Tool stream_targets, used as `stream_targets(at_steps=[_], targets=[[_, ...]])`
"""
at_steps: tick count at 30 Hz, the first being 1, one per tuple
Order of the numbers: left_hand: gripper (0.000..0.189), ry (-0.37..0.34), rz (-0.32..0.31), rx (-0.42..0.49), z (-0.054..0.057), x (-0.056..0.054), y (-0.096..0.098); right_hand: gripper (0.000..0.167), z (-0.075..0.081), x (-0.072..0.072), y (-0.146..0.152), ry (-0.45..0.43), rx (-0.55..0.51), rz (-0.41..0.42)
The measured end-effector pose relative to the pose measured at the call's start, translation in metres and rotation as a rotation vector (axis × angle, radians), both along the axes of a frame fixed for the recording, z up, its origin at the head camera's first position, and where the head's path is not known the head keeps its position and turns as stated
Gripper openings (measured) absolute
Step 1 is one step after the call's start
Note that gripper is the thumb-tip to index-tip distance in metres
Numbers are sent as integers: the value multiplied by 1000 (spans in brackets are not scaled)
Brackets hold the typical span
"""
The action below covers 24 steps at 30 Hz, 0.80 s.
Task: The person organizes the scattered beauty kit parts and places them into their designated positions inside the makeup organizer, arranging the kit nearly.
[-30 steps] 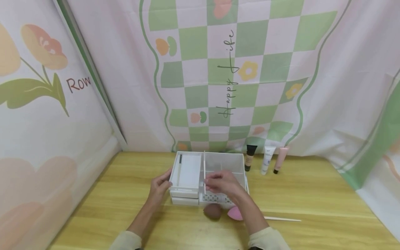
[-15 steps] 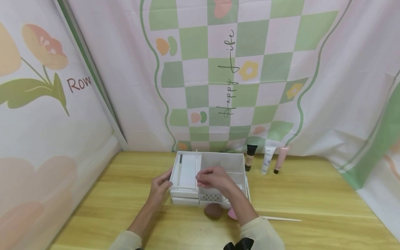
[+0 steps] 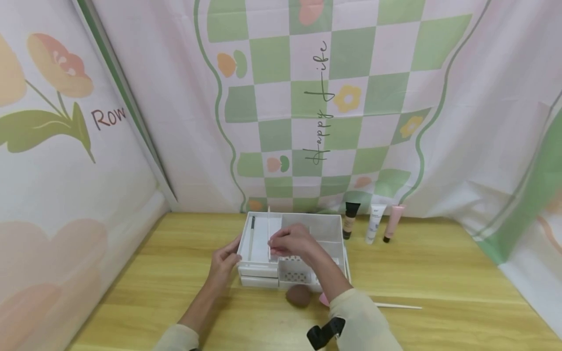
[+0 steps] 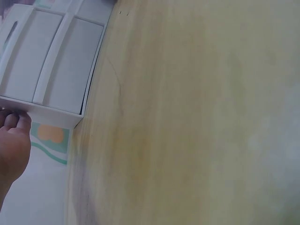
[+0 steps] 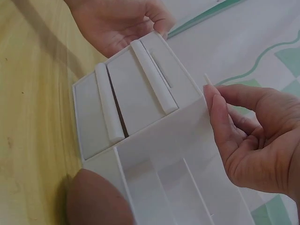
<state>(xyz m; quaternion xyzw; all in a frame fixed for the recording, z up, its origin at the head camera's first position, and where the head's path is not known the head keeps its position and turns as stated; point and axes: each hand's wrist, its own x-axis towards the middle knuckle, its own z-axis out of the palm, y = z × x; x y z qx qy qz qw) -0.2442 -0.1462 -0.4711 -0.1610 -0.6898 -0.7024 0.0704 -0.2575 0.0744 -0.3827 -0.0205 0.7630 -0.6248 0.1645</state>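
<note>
Right hand [image 3: 291, 242] pinches white stick [image 3: 269, 226], seemingly above organizer [image 3: 259, 282], long axis near-parallel to brush [image 3: 251, 239] inside; left hand [image 3: 224, 258] holds organizer's side.

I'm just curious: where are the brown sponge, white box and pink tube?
Brown sponge [image 3: 299, 296], head view: its middle.
White box [image 4: 72, 65], left wrist view: drawer front.
Pink tube [image 3: 392, 223], head view: its body.

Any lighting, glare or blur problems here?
Head view: evenly lit, print on the white tube too small to read; left wrist: hazy, with a pale patch on the table at right; right wrist: soft, a shadow band at upper left, the brown sponge lacking crisp detail.
</note>
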Motion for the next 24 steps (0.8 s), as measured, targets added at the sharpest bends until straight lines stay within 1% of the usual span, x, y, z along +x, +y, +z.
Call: stream_targets(at_steps=[5, 8, 12, 18, 21, 24], targets=[[59, 4, -10, 5, -1, 0, 0, 16, 5, -5, -7, -17, 64, 25], [59, 2, -4, 2, -1, 0, 0, 14, 8, -8, -10, -19, 86, 36], [59, -4, 5, -2, 0, 1, 1, 12, 12, -9, -13, -20, 136, 51], [57, 13, 3, -3, 2, 3, 1, 10, 21, -10, -17, -34, 227, 78], [57, 17, 5, -8, 3, 4, 2, 8, 23, -13, -19, -55, 267, 84], [57, 19, 8, -9, 4, 5, 2, 9, 24, -15, -21, -57, 298, 83]])
